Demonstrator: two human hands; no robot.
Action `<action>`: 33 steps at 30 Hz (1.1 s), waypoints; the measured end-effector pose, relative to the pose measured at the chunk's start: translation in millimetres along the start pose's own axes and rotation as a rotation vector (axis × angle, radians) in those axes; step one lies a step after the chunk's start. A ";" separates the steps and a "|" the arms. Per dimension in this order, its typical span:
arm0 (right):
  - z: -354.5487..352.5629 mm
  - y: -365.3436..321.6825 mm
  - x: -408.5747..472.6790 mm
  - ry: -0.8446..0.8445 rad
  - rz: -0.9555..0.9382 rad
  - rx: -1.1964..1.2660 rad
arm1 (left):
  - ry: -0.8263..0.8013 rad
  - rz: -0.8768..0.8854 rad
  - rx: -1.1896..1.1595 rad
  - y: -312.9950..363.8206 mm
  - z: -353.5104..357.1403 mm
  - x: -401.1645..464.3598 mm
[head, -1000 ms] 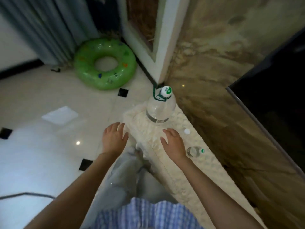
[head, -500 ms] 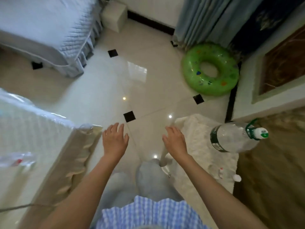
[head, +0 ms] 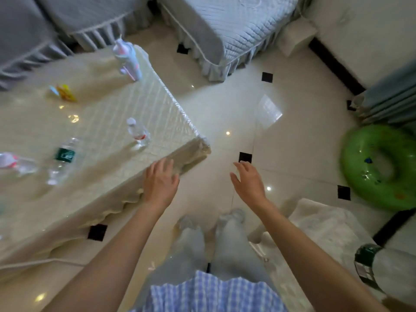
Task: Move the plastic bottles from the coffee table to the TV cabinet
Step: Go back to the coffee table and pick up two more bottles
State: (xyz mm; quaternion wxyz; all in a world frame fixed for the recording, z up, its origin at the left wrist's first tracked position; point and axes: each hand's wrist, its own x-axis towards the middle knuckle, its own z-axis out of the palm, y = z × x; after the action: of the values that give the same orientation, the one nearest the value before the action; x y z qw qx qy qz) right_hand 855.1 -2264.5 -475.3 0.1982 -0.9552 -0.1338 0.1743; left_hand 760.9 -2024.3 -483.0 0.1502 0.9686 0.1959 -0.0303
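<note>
Two bare hands reach forward with nothing in them: the left hand [head: 161, 182] hovers, fingers spread, over the near corner of the coffee table [head: 94, 199], and the right hand [head: 248, 181] hangs open above the pale tiled floor [head: 225, 109], well apart from the table. Several plastic bottles stand on the table's glossy top: a small clear bottle with a red label [head: 138, 132] near the right edge, a clear bottle with a green label [head: 63, 158] further left, and a blurred pink-and-clear one [head: 15, 163] at the left border. A taller white and pink bottle [head: 128, 59] stands at the far corner, and a yellow wrapper [head: 64, 93] lies beside it, nearer the middle. At lower right, the cloth-covered TV cabinet [head: 319, 224] carries one large clear bottle with a dark green band [head: 387, 269], partly cut off by the frame. A green swim ring [head: 380, 167] lies on the floor nearby, and grey-covered sofas [head: 229, 28] stand beyond the table.
</note>
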 end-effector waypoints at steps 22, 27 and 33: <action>70.1 -265.6 170.9 -0.156 -0.694 -0.049 | 0.195 -0.500 -0.014 -204.7 -84.4 25.0; 83.5 -320.0 206.9 -0.239 -0.835 -0.065 | 0.202 -0.645 -0.015 -239.6 -96.8 30.2; 115.2 -384.2 226.6 -0.299 -0.994 -0.110 | 0.255 -0.839 -0.047 -276.7 -106.5 9.1</action>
State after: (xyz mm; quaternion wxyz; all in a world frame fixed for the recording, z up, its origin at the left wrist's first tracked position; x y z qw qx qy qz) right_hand 943.7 -1812.4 -474.5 0.1851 -0.7500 -0.6071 0.1862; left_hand 661.8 -1745.7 -459.8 0.1216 0.7974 0.5900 0.0355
